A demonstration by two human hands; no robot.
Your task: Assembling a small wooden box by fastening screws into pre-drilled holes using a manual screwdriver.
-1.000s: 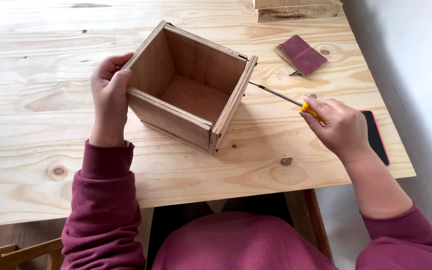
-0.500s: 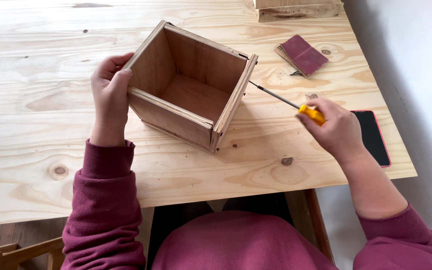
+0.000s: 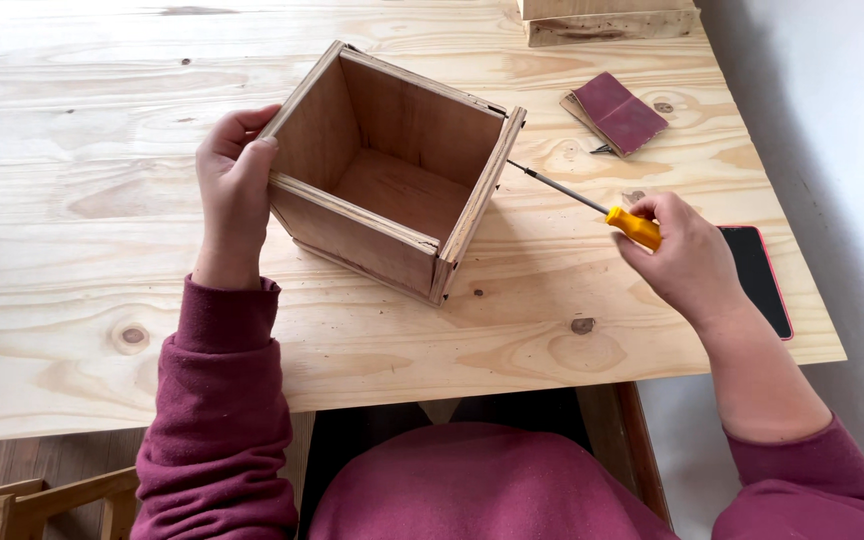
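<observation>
Plywood makes up the open-topped square wooden box [image 3: 392,175], which sits on the pale pine tabletop [image 3: 72,250] turned corner-on toward the person, its four thin walls showing layered edges and its bare floor visible inside. The box looks slightly tipped, with its near corner low at the tabletop.

At the box's left corner, the left hand [image 3: 234,195] is closed around the wall, fingers curled over the top edge and the thumb on the outside face, the maroon sleeve running back toward the body.

On the other side, the right hand [image 3: 687,255] is closed around the yellow handle of a slim metal-shafted screwdriver [image 3: 592,207]. The shaft slants up and left, and its tip meets the outer face of the box's right wall near the top corner. The right wrist is bent, with the forearm bare below a pushed-up maroon sleeve.

Just beside the right hand lies a dark flat phone with a red rim [image 3: 757,275], near the tabletop's right edge. Farther back rests a folded piece of dark red sandpaper [image 3: 617,110], well apart from the box.
</observation>
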